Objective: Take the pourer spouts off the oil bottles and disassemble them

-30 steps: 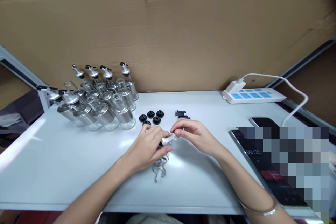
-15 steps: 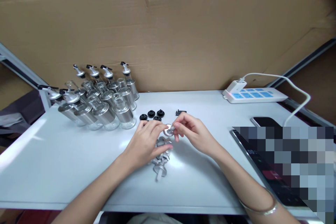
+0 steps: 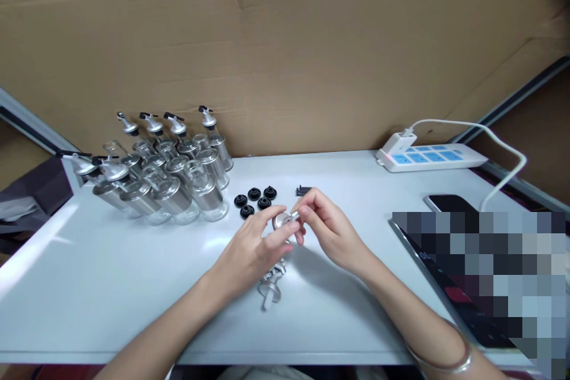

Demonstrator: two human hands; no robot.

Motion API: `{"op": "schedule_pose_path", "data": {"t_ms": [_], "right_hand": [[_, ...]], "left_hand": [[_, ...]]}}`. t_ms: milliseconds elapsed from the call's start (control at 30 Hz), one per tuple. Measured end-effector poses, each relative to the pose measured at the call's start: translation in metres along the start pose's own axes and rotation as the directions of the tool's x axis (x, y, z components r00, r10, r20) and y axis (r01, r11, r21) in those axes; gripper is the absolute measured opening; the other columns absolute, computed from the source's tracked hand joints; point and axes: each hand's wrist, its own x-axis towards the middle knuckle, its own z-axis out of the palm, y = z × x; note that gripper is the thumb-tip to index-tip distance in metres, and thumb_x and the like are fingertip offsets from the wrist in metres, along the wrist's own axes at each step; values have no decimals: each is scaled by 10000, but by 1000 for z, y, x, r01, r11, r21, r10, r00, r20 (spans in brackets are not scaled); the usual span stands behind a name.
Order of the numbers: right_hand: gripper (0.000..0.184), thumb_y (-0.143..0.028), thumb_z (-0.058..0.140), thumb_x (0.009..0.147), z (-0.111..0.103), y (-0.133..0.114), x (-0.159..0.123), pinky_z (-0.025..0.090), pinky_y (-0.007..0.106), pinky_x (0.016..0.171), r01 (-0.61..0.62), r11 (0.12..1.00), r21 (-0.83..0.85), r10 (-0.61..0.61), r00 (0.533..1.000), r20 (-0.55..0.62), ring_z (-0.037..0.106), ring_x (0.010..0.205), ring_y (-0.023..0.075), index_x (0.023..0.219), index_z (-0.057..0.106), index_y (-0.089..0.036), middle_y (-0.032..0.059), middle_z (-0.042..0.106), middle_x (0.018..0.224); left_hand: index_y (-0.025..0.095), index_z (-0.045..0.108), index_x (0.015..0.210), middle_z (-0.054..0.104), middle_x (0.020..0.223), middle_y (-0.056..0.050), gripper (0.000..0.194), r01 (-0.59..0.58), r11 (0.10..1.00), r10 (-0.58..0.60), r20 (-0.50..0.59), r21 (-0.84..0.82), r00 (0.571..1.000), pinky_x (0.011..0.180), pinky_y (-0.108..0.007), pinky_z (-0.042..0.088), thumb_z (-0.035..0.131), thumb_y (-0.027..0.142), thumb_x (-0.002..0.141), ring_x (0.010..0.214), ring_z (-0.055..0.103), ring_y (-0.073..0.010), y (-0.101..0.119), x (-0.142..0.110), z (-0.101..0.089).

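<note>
My left hand and my right hand meet over the middle of the white table. Both pinch one small silver metal pourer cap, held just above the table between their fingertips. Below the hands lie a few more silver pourer spouts. Several black rubber stoppers sit just behind my left hand. A small heap of black pins lies behind my right hand.
A cluster of glass and steel bottles, some with pourer tops, stands at the back left. A white power strip with cable lies at the back right. A phone and a dark tablet lie at the right. Cardboard walls the back.
The hands have lifted the silver cap off the table and a little farther from me. The stoppers behind my left hand show more fully now.
</note>
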Motion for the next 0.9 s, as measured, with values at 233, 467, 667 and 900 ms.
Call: {"op": "schedule_pose_path", "data": {"t_ms": [233,467,667,900], "right_hand": [[381,-438,286,960,-3,-3,-2,321,241,516,112,934,-339,-101,994,52,384,502,100,656,361,-220,-47,396,556],[469,-568,395,888,-16,-1,0,334,247,470,-23,994,-110,4,985,-171,364,438,89,580,389,-215,-51,392,482],[266,-432,704,700,-44,3,8,445,262,553,-7,998,59,32,898,-440,506,547,107,770,572,-212,-17,574,659],[110,-265,572,789,-54,9,6,494,320,667,-79,833,-547,-63,970,-236,652,696,193,853,644,-213,43,698,756]], "left_hand": [[246,517,1161,582,1043,-66,253,17,997,-27,146,69,989,725,-301,483,396,211,941,869,576,-176,8,1,-4],[230,558,1079,574,1022,-58,181,91,990,-89,-25,106,996,753,-304,458,471,224,921,869,557,-167,-5,-3,-12],[200,544,1092,547,1037,-95,226,33,976,-9,-111,215,994,780,-334,444,537,154,870,913,542,-194,-11,-6,-10],[193,553,1072,589,987,-83,203,-7,984,23,-87,179,996,747,-314,417,512,149,878,860,561,-178,-8,-4,-9]]}}
